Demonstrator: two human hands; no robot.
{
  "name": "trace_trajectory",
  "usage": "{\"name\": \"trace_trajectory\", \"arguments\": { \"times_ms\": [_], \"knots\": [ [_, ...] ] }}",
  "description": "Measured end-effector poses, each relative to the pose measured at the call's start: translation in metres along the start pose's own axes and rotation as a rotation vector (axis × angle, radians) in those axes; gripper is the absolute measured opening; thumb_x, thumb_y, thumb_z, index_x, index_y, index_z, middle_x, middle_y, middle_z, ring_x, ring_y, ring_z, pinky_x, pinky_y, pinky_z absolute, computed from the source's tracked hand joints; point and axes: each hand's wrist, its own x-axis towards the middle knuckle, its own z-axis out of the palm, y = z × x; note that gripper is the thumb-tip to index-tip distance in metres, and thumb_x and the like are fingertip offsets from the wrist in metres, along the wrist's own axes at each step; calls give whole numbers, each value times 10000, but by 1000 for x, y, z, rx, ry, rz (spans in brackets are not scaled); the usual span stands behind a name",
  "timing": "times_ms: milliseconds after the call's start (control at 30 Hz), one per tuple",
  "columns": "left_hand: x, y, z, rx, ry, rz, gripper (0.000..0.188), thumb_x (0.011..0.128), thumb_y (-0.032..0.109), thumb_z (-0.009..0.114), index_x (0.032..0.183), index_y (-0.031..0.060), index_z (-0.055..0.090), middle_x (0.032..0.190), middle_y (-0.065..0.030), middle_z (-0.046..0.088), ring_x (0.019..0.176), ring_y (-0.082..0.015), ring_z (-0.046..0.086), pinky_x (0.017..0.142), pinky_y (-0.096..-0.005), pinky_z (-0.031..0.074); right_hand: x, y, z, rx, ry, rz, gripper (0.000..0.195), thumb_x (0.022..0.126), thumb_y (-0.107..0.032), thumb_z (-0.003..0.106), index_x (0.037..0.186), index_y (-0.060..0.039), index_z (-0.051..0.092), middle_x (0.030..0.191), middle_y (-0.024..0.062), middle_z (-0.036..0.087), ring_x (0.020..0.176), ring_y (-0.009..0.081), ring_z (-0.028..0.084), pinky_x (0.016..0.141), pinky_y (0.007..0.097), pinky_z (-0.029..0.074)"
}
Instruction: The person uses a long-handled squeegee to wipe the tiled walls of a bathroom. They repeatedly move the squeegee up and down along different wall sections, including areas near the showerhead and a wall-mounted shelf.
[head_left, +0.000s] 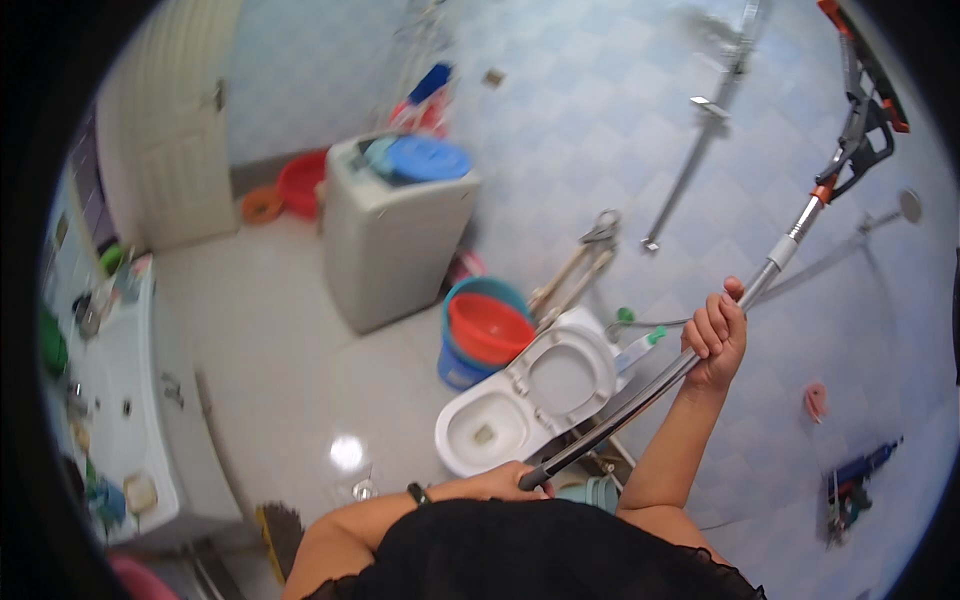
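Observation:
A long metal-handled mop (806, 214) slants from low centre to the upper right, its orange-and-black head raised by the tiled wall. My right hand (716, 337) is closed around the middle of the pole. At the pole's dark lower end is my left hand (517, 480), partly hidden, close to my body, with fingers round the grip. Under the pole stands a white toilet (480, 435) with its lid up. A bottle with a green cap (636, 354) stands beside the toilet, close to the pole.
Nested red and blue basins (491, 328) stand left of the toilet. Beyond them is a washing machine (390, 247) with a blue lid (429, 157) on top. A white washbasin (127, 375) runs along the left. A shower rail (694, 161) and a pink item (815, 402) are on the wall.

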Motion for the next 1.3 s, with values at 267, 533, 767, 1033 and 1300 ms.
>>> {"name": "trace_trajectory", "arguments": {
  "times_ms": [267,533,767,1033,1300],
  "knots": [
    [-80,-30,-47,-243,117,-125,220,810,192,702,969,44,667,874,-13,656,820,-78,582,742,-251,465,30,128,48,-146,57,232,74,888,-44,460,944,-77,494,554,-47,296,383,29,247,324,190,242],
    [-118,-28,-65,-236,136,-222,215,802,189,722,937,33,661,914,-14,656,861,-99,591,778,-259,463,31,165,67,-106,124,264,82,879,-37,454,933,-85,493,545,-48,303,384,32,261,326,190,253],
    [-119,-17,-93,-190,197,-145,220,790,190,724,938,39,662,899,-17,652,852,-99,590,774,-261,461,45,176,57,-99,185,232,68,876,-50,464,921,-84,500,535,-52,314,377,36,268,319,193,253],
    [-116,-21,-188,-149,286,-382,225,804,205,716,965,53,676,914,-15,671,862,-100,597,781,-273,465,107,238,31,37,218,236,83,878,-62,481,943,-106,507,545,-57,326,381,27,293,325,186,261],
    [-71,30,-282,116,332,-305,327,866,243,648,1117,37,610,818,-68,661,735,-164,625,694,-279,482,179,262,-4,195,253,199,115,868,-49,493,963,-114,485,554,-46,350,383,42,320,332,205,281]
  ]
}}
